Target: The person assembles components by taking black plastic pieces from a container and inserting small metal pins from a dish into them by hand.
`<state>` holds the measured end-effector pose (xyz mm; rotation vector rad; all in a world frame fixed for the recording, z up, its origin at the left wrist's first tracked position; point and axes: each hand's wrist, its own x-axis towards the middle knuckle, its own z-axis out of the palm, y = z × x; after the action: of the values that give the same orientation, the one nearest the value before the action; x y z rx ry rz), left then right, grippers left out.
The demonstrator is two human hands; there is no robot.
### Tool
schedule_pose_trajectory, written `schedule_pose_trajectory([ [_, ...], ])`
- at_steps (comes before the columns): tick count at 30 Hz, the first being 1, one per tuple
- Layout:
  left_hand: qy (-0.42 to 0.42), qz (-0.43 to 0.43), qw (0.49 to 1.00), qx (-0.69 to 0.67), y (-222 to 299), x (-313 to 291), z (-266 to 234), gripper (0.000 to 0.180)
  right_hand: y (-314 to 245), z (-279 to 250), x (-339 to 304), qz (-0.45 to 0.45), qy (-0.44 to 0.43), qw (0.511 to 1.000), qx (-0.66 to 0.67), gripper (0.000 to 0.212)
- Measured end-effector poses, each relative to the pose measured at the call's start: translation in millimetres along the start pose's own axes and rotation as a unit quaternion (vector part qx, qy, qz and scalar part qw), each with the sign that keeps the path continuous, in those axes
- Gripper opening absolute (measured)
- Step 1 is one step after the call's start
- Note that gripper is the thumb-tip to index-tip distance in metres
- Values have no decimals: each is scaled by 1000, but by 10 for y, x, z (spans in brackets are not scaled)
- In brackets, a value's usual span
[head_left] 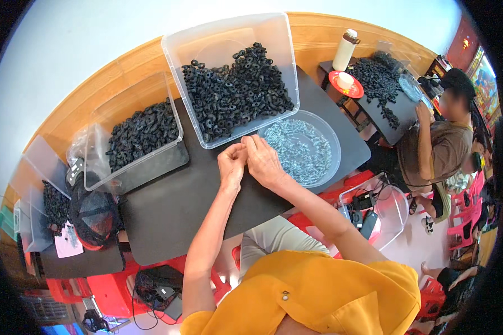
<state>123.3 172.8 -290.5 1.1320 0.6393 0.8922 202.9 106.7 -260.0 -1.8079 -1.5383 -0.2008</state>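
My left hand and my right hand meet over the dark table, fingertips pinched together. Whatever lies between the fingers is too small and hidden to make out. Just beyond them stands a large clear plastic bin, tilted toward me, with a heap of small black ring-shaped plastic parts. Beside my right hand is a round clear tub holding many small silvery metal pieces, seemingly springs or screws. To the left, a second clear bin contains more black parts.
Under everything is a black table. At right, a co-worker sits by another table with piled black parts, a bottle and a red plate. Another person's dark-capped head is at left. A clear crate sits below right.
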Motion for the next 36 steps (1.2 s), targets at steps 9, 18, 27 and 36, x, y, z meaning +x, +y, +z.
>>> schedule_pose_trajectory([
  [9, -71, 19, 995, 75, -46, 124, -163, 8, -14, -72, -15, -99, 5, 992, -75, 31],
  [18, -72, -14, 997, 14, -38, 115, -149, 17, 28, -64, -8, -95, 34, 995, 3, 34],
  [27, -76, -30, 997, -12, -51, 122, -130, 14, 138, -152, -5, -79, -16, 995, -58, 36],
  [36, -100, -46, 993, 30, 14, 95, -129, 16, 201, -252, 13, -121, -13, 991, -62, 28],
])
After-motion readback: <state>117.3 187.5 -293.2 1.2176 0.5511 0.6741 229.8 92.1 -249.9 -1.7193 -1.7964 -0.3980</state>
